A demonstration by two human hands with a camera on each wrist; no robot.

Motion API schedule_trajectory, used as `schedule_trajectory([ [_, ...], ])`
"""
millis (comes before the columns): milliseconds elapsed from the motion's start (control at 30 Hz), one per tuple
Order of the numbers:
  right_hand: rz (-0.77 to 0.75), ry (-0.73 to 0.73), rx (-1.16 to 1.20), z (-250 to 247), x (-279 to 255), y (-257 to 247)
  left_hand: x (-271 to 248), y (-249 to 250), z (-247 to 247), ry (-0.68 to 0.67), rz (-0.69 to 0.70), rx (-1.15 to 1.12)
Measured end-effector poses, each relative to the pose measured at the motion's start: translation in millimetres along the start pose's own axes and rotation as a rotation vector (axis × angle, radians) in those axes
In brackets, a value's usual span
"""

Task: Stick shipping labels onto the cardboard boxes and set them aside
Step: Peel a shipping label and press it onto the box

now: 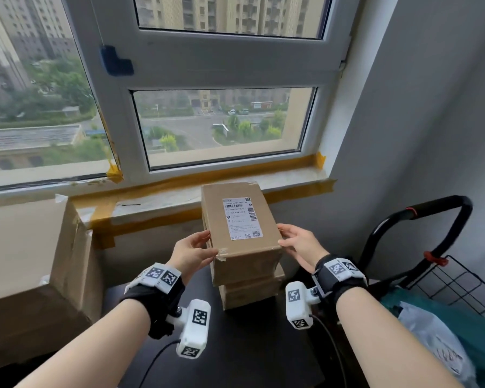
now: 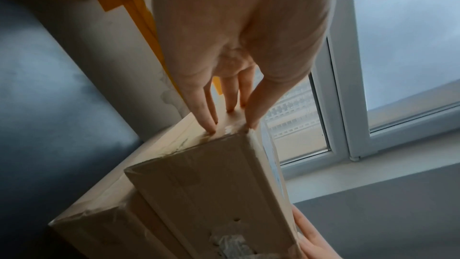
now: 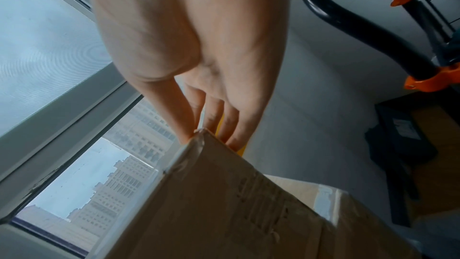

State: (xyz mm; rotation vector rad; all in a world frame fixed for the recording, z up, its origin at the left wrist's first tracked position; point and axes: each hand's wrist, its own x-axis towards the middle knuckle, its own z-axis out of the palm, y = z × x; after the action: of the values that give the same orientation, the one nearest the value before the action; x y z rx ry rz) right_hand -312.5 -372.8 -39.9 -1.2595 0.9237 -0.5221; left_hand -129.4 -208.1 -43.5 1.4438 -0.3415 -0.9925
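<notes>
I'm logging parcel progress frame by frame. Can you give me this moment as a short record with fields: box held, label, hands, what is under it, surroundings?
box held: labelled cardboard box, topmost of a stack
label: white shipping label stuck flat on the top face, barcodes visible
left hand: left hand grips the box's near left corner
right hand: right hand grips the near right corner
under it: lower cardboard box, on a dark surface
surroundings: large carton at left, window sill behind, wire cart at right
</notes>
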Motion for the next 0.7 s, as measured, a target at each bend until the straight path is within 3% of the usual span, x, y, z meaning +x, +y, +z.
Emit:
schedule_trajectory([
  [267, 0.013, 0.029, -0.038, -16, 11, 0, 4, -6, 17, 0.023, 0.027, 0.107],
  [367, -0.019, 0.053, -0.178, -13, 9, -4, 3, -4, 18, 0.053, 0.067, 0.214],
  [533, -0.183, 0.147, -0.933, -1, -18, -20, -16, 8, 7, 0.070, 0.189, 0.901],
  [600, -0.216, 0.147, -1.074, 8, -30, -26, -28, 16, -3, 0.065, 0.244, 1.194],
  [700, -0.291, 0.105, -1.227, 31, -48, -36, -44, 30, -22, 0.075, 0.293, 1.462],
])
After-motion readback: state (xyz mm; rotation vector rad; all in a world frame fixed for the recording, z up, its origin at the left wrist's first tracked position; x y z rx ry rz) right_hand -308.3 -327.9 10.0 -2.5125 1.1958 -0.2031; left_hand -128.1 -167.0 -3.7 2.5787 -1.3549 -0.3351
